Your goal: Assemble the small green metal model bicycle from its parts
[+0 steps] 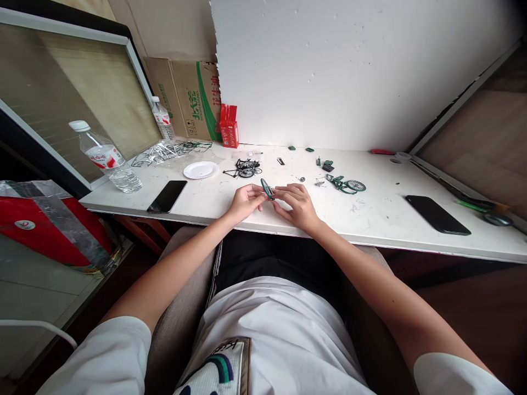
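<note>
Pinching the tilted green wheel (267, 188) above the tabletop (206, 200) near its front edge, the left hand (247, 203) likely steadies it for the right hand (298, 207), fingertips against it, grip unclear, the green bicycle model (340, 185) lying within reach.

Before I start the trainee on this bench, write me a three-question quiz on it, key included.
1. What colour is the small round part at the fingertips of the left hand and the right hand?
2. True or false: the front water bottle has a white cap.
3. Which lies nearer the white plate: the black bicycle model or the green bicycle model?

Key: 1. Green. 2. True. 3. The black one.
</note>
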The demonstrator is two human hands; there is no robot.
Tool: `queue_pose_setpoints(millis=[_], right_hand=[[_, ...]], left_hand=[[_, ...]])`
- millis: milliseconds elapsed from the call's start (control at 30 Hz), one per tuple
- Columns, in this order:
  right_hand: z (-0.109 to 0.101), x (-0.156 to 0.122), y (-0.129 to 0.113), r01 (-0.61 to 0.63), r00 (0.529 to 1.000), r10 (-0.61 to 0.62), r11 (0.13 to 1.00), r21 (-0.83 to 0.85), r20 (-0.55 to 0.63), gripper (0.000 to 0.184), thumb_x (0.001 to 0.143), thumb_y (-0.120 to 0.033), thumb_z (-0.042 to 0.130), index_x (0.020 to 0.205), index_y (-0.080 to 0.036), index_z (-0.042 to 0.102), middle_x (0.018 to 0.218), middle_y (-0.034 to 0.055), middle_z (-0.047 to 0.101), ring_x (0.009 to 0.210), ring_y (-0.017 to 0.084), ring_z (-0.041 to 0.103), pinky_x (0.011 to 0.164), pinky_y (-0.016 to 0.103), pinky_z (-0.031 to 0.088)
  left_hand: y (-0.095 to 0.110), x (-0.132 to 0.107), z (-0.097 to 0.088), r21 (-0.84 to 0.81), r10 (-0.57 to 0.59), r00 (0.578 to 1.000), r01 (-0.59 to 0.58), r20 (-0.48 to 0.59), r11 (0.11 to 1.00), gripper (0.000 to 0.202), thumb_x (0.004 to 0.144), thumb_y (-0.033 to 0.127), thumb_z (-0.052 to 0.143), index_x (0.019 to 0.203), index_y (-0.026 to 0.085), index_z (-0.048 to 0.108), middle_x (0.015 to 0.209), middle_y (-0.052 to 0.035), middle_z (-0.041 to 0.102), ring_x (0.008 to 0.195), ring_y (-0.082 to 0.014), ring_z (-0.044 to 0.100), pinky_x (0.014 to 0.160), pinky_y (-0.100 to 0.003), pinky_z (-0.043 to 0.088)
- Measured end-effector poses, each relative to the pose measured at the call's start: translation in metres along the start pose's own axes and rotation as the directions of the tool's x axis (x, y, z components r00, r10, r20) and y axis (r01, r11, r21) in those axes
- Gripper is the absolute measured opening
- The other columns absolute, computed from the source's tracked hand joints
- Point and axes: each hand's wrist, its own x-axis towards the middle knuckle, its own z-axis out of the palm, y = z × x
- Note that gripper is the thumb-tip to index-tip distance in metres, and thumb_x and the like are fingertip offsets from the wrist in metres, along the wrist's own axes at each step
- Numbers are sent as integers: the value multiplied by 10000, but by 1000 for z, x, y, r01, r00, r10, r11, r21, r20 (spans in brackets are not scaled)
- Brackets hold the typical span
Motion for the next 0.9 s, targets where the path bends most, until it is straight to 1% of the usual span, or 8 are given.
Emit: queue_pose_setpoints(millis=[100, 233, 433, 600, 767, 900], right_hand=[[0, 0, 0, -11, 1000, 11, 999, 38, -1, 172, 1016, -275, 669, 1180, -260, 719, 1225, 90, 798, 1153, 289, 753, 1005, 519, 573], [0, 0, 0, -60, 998, 60, 989, 133, 6, 188, 1042, -289, 632, 1207, -260, 718, 1274, 101, 778, 1200, 278, 742, 1013, 492, 610], [0, -1, 1, -125, 992, 122, 960, 249, 27, 202, 1081, -324, 554, 1179, -258, 717, 1270, 112, 770, 1221, 262, 735, 1021, 459, 632], [-1, -1, -1, -167, 986, 163, 953, 254, 39, 204, 1078, -359, 552, 1151, -263, 717, 1222, 102, 783, 1202, 272, 742, 1005, 468, 637], [-1, -1, 0, -184, 983, 182, 956, 230, 30, 202, 1075, -376, 556, 1118, -257, 714, 1191, 102, 790, 1145, 270, 762, 956, 450, 648], [-1, -1, 0, -178, 984, 176, 958, 223, 32, 191, 1076, -363, 558, 1121, -252, 706, 1188, 101, 787, 1137, 263, 760, 945, 439, 645]], left_hand=[[1, 0, -1, -21, -16, 1000, 16, 18, 1000, 399, 749, 383, 899, 953, 140, 655, 847, -67, 779, 518, -78, 599, 531, -230, 480], [3, -1, -1, -23, -26, 1000, 26, 1, 999, 421, 752, 379, 904, 993, 133, 661, 829, -61, 777, 524, -82, 607, 540, -230, 479], [3, -2, 0, 0, -42, 999, 42, -10, 999, 478, 760, 434, 912, 1026, 128, 659, 888, -97, 802, 560, -120, 683, 568, -244, 486], [5, -4, 1, 26, -60, 998, 61, -19, 998, 515, 763, 473, 912, 1047, 136, 647, 896, -111, 816, 581, -143, 724, 575, -238, 463], [6, -5, 1, 37, -56, 998, 56, -18, 998, 544, 761, 508, 910, 1061, 146, 636, 924, -118, 823, 639, -172, 764, 602, -239, 465], [6, -5, 1, 38, -51, 999, 52, -18, 998, 551, 767, 523, 901, 1063, 155, 618, 916, -109, 822, 645, -173, 767, 612, -238, 472]])
